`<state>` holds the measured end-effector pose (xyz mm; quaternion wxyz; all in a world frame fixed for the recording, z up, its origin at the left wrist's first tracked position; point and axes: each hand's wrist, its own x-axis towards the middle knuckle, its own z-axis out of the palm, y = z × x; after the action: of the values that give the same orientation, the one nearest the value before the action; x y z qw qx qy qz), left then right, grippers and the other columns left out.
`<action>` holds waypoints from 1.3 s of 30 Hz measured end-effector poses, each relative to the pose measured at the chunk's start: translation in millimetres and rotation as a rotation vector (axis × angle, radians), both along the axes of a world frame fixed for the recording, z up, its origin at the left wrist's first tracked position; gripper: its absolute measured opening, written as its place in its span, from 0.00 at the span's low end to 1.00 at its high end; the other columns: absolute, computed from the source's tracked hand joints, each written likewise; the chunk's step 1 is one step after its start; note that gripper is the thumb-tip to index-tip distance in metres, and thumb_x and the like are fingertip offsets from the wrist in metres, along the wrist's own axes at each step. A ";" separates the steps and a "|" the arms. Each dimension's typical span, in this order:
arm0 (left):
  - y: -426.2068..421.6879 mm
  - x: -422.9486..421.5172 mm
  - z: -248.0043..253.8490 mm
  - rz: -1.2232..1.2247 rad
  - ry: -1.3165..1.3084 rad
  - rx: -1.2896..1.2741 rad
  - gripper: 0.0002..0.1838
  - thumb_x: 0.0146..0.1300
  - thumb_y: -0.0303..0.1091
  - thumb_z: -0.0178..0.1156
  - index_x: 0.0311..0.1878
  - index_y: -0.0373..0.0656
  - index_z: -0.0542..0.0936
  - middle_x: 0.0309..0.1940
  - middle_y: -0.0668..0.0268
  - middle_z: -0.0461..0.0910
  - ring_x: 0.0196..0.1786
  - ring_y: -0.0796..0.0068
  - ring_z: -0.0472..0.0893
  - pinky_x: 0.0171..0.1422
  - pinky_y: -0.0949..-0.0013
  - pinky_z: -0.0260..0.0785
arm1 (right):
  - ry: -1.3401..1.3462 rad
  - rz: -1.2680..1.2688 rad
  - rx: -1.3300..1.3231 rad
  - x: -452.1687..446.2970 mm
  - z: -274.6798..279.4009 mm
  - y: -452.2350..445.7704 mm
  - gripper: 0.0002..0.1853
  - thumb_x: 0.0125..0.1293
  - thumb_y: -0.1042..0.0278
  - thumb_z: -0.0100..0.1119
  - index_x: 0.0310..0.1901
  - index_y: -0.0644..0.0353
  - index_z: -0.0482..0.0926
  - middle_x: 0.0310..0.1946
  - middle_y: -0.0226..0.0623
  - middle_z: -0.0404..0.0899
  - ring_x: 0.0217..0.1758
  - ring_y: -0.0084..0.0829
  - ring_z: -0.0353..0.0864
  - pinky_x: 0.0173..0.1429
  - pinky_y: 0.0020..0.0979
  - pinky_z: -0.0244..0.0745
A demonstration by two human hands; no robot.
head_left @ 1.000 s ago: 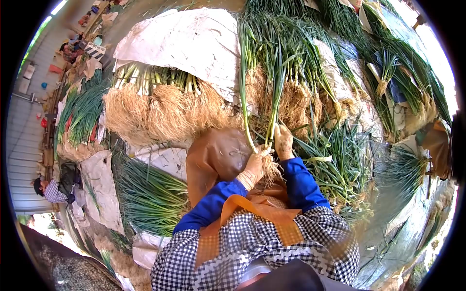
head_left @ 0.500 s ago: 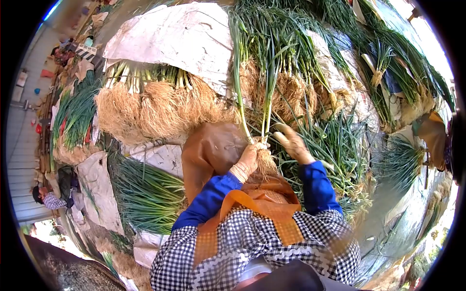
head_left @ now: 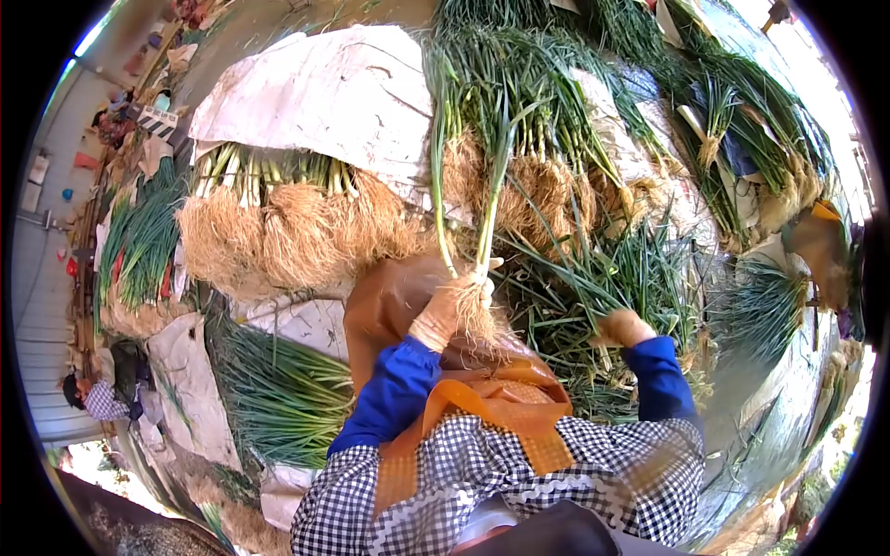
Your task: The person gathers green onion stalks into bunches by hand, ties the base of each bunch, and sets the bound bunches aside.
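My left hand is closed around a few green onions just above their roots. Their stalks point away from me, and a tuft of tan roots hangs below my fingers over the brown apron. Off to the right, my right hand is curled over a loose heap of green leaves. Long leaves run up to its fingers, but what it holds, if anything, I cannot make out.
Bundled green onions with bushy roots lie ahead under a white sheet. More onions are spread beyond my hands, and another pile lies at left. Further right stands a bunch. Another person sits at far left.
My right hand has moved right and toward me, away from the held onions, and its fingers have curled. My left hand has shifted slightly left with the onions.
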<state>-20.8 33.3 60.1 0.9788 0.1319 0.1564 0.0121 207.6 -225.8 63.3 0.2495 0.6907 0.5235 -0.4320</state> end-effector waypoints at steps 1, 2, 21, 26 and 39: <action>9.1 1.2 24.5 -0.006 -0.054 0.337 0.21 0.65 0.32 0.50 0.60 0.38 0.64 0.29 0.64 0.71 0.35 0.70 0.77 0.38 0.68 0.75 | 0.095 0.068 0.038 8.6 5.2 45.8 0.19 0.63 0.50 0.49 0.49 0.51 0.76 0.48 0.40 0.77 0.44 0.42 0.79 0.48 0.39 0.74; 5.5 4.6 65.5 0.112 -0.079 0.373 0.20 0.64 0.31 0.52 0.57 0.36 0.67 0.29 0.65 0.73 0.37 0.69 0.78 0.45 0.64 0.74 | 0.049 -0.095 0.555 26.9 -8.1 60.0 0.18 0.63 0.50 0.49 0.49 0.50 0.76 0.46 0.40 0.78 0.43 0.42 0.79 0.48 0.38 0.75; 16.5 -10.6 1.3 0.433 0.162 0.236 0.11 0.64 0.28 0.50 0.49 0.42 0.71 0.27 0.68 0.70 0.23 0.77 0.68 0.24 0.76 0.61 | 0.335 -1.021 1.322 72.7 15.2 169.6 0.12 0.61 0.59 0.56 0.36 0.60 0.77 0.32 0.36 0.79 0.33 0.30 0.77 0.39 0.27 0.72; 5.6 -9.5 -15.3 0.401 0.167 0.160 0.11 0.64 0.27 0.51 0.49 0.41 0.72 0.29 0.66 0.73 0.24 0.76 0.70 0.23 0.75 0.62 | 0.566 -0.963 1.135 11.8 -8.2 120.5 0.10 0.60 0.61 0.58 0.36 0.60 0.77 0.23 0.33 0.78 0.27 0.28 0.75 0.37 0.26 0.70; -22.3 14.1 -14.0 0.372 0.242 0.344 0.05 0.60 0.28 0.57 0.39 0.42 0.75 0.28 0.63 0.78 0.24 0.77 0.75 0.24 0.78 0.67 | -0.428 -0.544 0.573 18.8 1.7 188.0 0.29 0.51 0.36 0.59 0.42 0.55 0.78 0.31 0.38 0.81 0.34 0.36 0.82 0.38 0.33 0.76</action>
<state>-6.8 11.0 46.1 0.8971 0.2658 0.2894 0.2023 226.4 -37.8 65.0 0.0283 0.9183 0.3579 -0.1669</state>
